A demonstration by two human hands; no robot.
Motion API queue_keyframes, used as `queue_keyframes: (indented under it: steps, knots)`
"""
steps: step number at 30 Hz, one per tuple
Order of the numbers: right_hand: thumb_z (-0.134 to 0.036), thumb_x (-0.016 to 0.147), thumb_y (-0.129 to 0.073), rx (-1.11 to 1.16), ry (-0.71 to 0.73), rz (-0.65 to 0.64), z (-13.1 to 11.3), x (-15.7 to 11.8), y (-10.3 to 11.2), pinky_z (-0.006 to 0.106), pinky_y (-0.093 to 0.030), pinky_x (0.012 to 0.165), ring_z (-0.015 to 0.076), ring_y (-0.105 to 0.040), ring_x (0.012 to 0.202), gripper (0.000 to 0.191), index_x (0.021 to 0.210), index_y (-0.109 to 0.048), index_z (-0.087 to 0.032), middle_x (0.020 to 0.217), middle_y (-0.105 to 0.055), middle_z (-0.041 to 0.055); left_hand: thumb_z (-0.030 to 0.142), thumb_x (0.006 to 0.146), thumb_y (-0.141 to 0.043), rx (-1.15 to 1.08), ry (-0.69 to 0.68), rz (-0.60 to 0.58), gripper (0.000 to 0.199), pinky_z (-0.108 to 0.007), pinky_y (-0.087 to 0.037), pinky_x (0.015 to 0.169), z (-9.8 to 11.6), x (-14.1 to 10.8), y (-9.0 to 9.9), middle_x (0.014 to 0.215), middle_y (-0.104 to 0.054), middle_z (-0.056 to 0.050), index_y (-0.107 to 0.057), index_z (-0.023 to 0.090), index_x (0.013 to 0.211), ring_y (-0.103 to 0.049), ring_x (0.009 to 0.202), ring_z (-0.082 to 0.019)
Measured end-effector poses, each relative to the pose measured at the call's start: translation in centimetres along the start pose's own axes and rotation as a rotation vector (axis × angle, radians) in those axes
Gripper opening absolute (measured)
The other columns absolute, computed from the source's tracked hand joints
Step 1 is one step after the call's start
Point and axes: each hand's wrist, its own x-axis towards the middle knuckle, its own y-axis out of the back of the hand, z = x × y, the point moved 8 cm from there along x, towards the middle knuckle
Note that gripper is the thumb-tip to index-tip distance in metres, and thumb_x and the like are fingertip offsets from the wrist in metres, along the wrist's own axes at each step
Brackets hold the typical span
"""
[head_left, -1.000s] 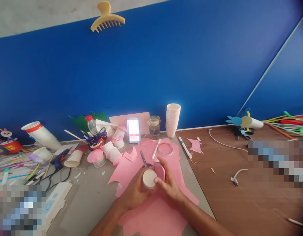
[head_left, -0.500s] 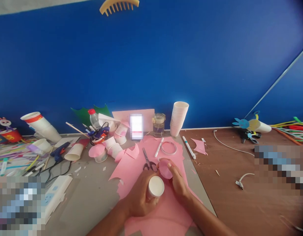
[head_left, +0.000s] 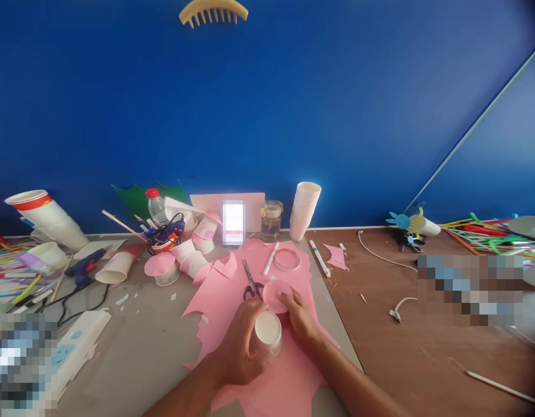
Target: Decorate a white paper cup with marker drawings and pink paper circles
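Observation:
My left hand [head_left: 241,341] is wrapped round a white paper cup [head_left: 268,329], its pale round end facing up toward me. Just to the right, my right hand [head_left: 302,315] pinches a pink paper disc [head_left: 276,295] between thumb and fingers. The disc is beside the cup's far edge; whether the two touch I cannot tell. Both hands are over a large sheet of pink paper [head_left: 258,399] with cut edges. Dark-handled scissors [head_left: 251,281] lie on the sheet beyond my left hand. A white marker [head_left: 271,258] and a roll of tape [head_left: 287,259] rest farther back.
A tall stack of paper cups [head_left: 305,211] and a lidded jar [head_left: 271,220] stand by the blue wall. Pink-covered cups [head_left: 193,260] sit left of the sheet. A glue gun [head_left: 87,266] and a power strip [head_left: 78,353] are farther left, a white cable [head_left: 384,258] on the right.
The pink disc has turned to show more of its flat face and come nearer the cup. The cup stays in my left hand. The whole view has shifted a little to the right.

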Motion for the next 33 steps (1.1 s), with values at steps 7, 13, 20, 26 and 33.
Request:
queue_keyframes:
  steps: [7,13,20,26,33]
  knots:
    - [-0.032,0.074,-0.059,-0.043,-0.06,0.021,-0.8,0.3,0.0,0.034,-0.047,0.078,0.0239,-0.06,0.089,0.036,0.107,-0.061,-0.018,0.099,-0.067,0.0052,0.044,0.087,-0.04,-0.09,0.086,0.176,0.049,-0.046,-0.037,0.091,-1.0,-0.1,1.9,0.111,-0.043,-0.011,-0.031,0.021,0.129,-0.045,0.104,-0.028]
    - [-0.026,0.07,-0.057,-0.144,-0.063,0.074,-2.0,0.3,0.3,0.036,-0.048,0.077,0.0242,-0.058,0.088,0.032,0.101,-0.062,-0.019,0.095,-0.066,0.0051,0.047,0.089,-0.035,-0.131,0.167,0.259,0.045,-0.044,-0.036,0.091,-2.2,0.1,3.0,0.106,-0.045,-0.01,-0.035,0.019,0.125,-0.046,0.101,-0.026]
    - [-0.032,0.08,-0.055,-0.15,0.125,-0.041,-3.2,0.3,-0.4,0.033,-0.047,0.078,0.0225,-0.06,0.087,0.019,0.087,-0.066,-0.019,0.089,-0.067,0.0058,0.049,0.09,-0.034,-0.153,0.196,0.279,0.044,-0.041,-0.038,0.087,-2.4,0.1,3.2,0.103,-0.048,-0.009,-0.038,0.019,0.122,-0.048,0.097,-0.025]
    - [-0.03,0.085,-0.044,-0.369,0.343,0.18,-5.1,0.7,2.3,0.031,-0.047,0.073,0.0204,-0.06,0.08,0.021,0.079,-0.062,-0.02,0.081,-0.065,0.0052,0.047,0.092,-0.031,-0.169,0.231,0.294,0.042,-0.04,-0.037,0.089,-3.3,-0.1,3.2,0.102,-0.05,-0.008,-0.039,0.02,0.122,-0.049,0.098,-0.024]
    - [-0.02,0.077,-0.045,-0.702,0.302,0.333,-3.3,2.7,5.0,0.038,-0.042,0.079,0.0259,-0.055,0.089,0.023,0.089,-0.065,-0.019,0.092,-0.063,0.0093,0.042,0.094,-0.029,-0.146,0.287,0.327,0.034,-0.037,-0.04,0.084,-3.5,0.1,3.7,0.094,-0.054,-0.007,-0.049,0.019,0.109,-0.052,0.091,-0.023]
